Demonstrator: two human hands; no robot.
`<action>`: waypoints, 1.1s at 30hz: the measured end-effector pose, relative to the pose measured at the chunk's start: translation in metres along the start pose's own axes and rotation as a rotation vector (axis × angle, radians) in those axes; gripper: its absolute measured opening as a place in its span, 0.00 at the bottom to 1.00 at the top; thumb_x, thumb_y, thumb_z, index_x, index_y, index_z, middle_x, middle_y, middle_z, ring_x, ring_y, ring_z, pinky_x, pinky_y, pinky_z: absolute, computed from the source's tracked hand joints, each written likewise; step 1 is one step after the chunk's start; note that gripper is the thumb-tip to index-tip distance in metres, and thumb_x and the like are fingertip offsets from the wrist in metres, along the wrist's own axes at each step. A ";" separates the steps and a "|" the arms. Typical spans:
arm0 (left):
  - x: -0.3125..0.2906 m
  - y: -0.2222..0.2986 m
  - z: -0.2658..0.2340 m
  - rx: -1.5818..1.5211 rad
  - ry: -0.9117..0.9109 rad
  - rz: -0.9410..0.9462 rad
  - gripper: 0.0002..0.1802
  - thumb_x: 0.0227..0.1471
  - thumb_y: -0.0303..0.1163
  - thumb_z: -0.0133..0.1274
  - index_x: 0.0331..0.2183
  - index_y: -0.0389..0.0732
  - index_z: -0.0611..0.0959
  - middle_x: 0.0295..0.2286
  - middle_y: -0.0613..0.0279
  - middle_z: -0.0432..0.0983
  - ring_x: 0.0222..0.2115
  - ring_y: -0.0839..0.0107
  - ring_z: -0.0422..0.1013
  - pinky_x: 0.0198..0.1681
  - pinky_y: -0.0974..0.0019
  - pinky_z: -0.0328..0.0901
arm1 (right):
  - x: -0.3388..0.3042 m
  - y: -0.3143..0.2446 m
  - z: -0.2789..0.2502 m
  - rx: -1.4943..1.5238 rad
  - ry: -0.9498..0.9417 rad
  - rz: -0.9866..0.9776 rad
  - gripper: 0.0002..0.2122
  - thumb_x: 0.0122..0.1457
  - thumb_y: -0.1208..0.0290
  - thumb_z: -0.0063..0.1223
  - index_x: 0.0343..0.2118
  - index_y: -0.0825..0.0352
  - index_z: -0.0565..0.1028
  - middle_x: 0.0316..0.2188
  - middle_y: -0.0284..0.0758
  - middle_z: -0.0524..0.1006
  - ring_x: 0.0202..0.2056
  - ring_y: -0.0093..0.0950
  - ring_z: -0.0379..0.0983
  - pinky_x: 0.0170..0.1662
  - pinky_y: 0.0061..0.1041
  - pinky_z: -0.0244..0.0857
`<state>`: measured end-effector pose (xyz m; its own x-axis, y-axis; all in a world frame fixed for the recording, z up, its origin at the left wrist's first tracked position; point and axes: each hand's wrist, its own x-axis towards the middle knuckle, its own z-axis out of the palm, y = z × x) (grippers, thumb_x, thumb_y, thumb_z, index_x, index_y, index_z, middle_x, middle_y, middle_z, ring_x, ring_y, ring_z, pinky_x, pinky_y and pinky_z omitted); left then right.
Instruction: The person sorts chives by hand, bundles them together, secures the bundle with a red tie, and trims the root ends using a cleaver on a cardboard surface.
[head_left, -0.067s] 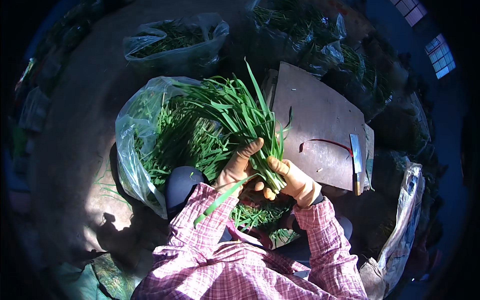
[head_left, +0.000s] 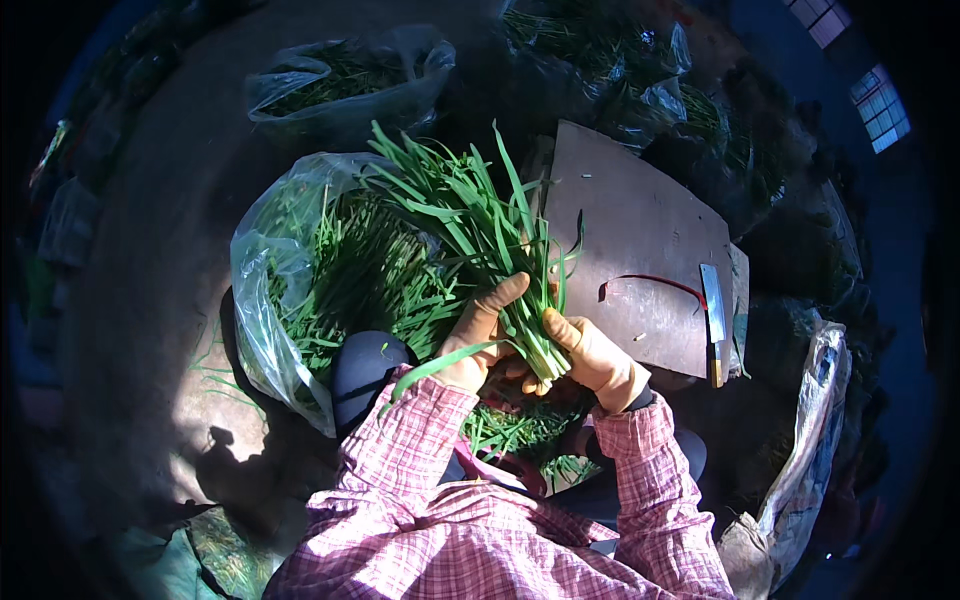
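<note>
Between my hands is a bunch of garlic chives (head_left: 478,218), flat green leaves fanning up and away, pale cut ends towards me. Wearing a tan rubber glove, my left hand (head_left: 478,335) wraps around the lower stalks with its thumb across them. My right hand (head_left: 592,355), gloved alike, is closed on the stalk ends, its thumb pressed to their side; some of its fingers are hidden beneath. One loose leaf (head_left: 440,367) hangs over my left wrist. To the left, a clear plastic bag (head_left: 262,270) stands full of more chives.
On the right lies a brown board (head_left: 640,220) with a red strap (head_left: 655,279) and a wooden-handled knife (head_left: 713,310) at its edge. Cut greens (head_left: 520,428) lie below my hands. Another filled bag (head_left: 400,105) stands farther back, with several heaps of greens at the far right.
The bunch's leaf tips have swung up and spread at the left. My right hand has shifted slightly to the right, and the loose leaf has moved up over my left wrist.
</note>
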<state>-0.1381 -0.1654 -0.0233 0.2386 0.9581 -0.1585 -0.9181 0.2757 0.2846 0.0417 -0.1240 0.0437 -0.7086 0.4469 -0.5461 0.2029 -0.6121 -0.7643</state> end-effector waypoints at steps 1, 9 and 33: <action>0.014 -0.010 -0.012 -0.007 0.064 0.061 0.32 0.49 0.40 0.66 0.54 0.44 0.75 0.43 0.55 0.79 0.42 0.59 0.77 0.47 0.55 0.75 | -0.004 0.009 -0.011 -0.113 0.155 -0.051 0.30 0.60 0.44 0.53 0.48 0.73 0.74 0.33 0.41 0.82 0.29 0.32 0.81 0.35 0.29 0.75; 0.000 -0.015 0.033 0.164 0.314 0.086 0.18 0.53 0.36 0.60 0.43 0.37 0.80 0.36 0.58 0.80 0.35 0.66 0.77 0.41 0.63 0.74 | -0.020 -0.002 0.047 -1.732 0.642 -0.652 0.19 0.44 0.58 0.68 0.40 0.56 0.80 0.24 0.31 0.75 0.30 0.34 0.74 0.40 0.37 0.64; 0.018 0.003 -0.006 -0.068 0.489 0.301 0.15 0.50 0.22 0.59 0.41 0.31 0.79 0.35 0.50 0.80 0.35 0.57 0.78 0.43 0.54 0.76 | -0.078 0.115 -0.012 -1.855 0.012 -0.005 0.04 0.49 0.65 0.58 0.23 0.57 0.79 0.18 0.33 0.77 0.24 0.35 0.77 0.28 0.35 0.69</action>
<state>-0.1382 -0.1481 -0.0306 -0.1950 0.8419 -0.5031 -0.9451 -0.0241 0.3260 0.1287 -0.2219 -0.0056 -0.7087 0.4555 -0.5389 0.5960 0.7952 -0.1116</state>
